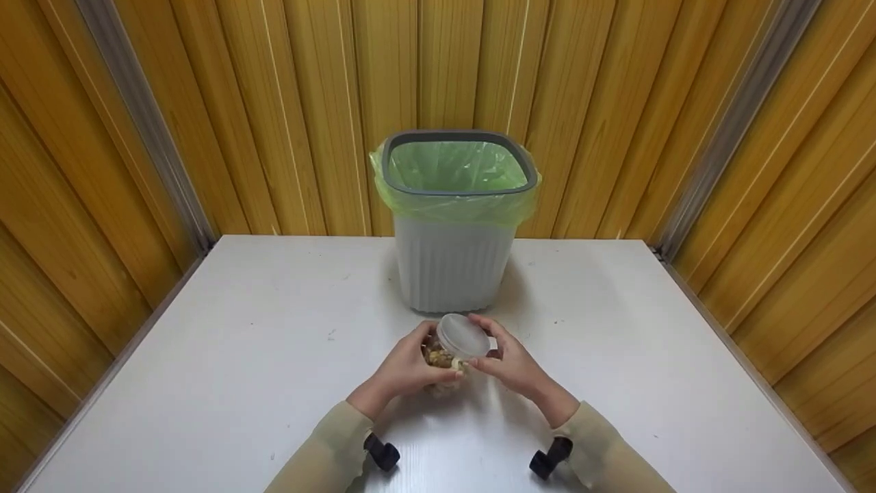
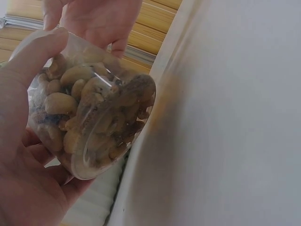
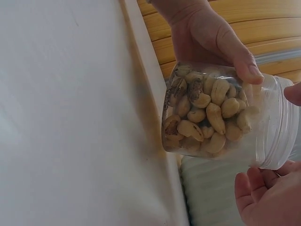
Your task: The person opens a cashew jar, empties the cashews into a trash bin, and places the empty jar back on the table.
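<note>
A clear plastic jar of cashews [image 3: 209,115] is tilted over the table, its base turned toward the wrist cameras. My left hand [image 1: 409,363] grips the jar's body, thumb on one side and fingers around the other. A translucent screw lid [image 1: 464,336] caps the jar's upper end, angled up and to the right. With thumb and fingers at opposite edges of that lid, my right hand [image 1: 510,363] holds it. Some of the nuts [image 2: 61,103] show dark patches through the wall, and the top part of the jar holds no nuts.
A pale ribbed trash bin [image 1: 455,263] stands just beyond the hands, with a grey rim [image 1: 452,192] and a green liner bag [image 1: 465,164]. The white table [image 1: 260,356] spreads around it. Yellow wood-look panels [image 1: 308,116] wall the back and sides.
</note>
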### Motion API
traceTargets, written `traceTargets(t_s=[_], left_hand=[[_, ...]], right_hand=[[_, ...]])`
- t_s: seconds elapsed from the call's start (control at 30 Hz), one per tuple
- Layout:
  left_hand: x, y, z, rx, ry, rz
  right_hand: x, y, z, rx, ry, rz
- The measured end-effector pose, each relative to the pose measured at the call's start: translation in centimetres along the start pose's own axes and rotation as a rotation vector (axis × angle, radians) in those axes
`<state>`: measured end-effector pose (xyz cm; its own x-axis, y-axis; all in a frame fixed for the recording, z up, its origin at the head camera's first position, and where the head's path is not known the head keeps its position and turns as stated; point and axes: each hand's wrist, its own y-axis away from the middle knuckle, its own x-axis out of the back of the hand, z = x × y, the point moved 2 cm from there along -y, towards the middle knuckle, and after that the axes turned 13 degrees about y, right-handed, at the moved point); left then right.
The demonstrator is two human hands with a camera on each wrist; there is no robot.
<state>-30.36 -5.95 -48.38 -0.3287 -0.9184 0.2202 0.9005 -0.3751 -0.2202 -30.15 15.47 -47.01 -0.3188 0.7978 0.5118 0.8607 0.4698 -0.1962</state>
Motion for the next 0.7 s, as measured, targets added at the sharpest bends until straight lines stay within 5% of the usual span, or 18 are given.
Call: traceTargets(t_s=[0.17,0.4,0.7], left_hand=[[0.02,0.04,-0.09,0.018,0.018,-0.001],[-0.06,0.07,-0.08,0.021,0.025,0.002],[-0.05,0.05,-0.06,0.026,0.013,0.005]], right_hand=[[-0.24,0.00,0.16,-0.063,0.028,-0.012],[-0.40,-0.08,0.12,-0.136,0.090,0.088],[-0.42,-0.14,0.04,-0.142,0.071,0.099]])
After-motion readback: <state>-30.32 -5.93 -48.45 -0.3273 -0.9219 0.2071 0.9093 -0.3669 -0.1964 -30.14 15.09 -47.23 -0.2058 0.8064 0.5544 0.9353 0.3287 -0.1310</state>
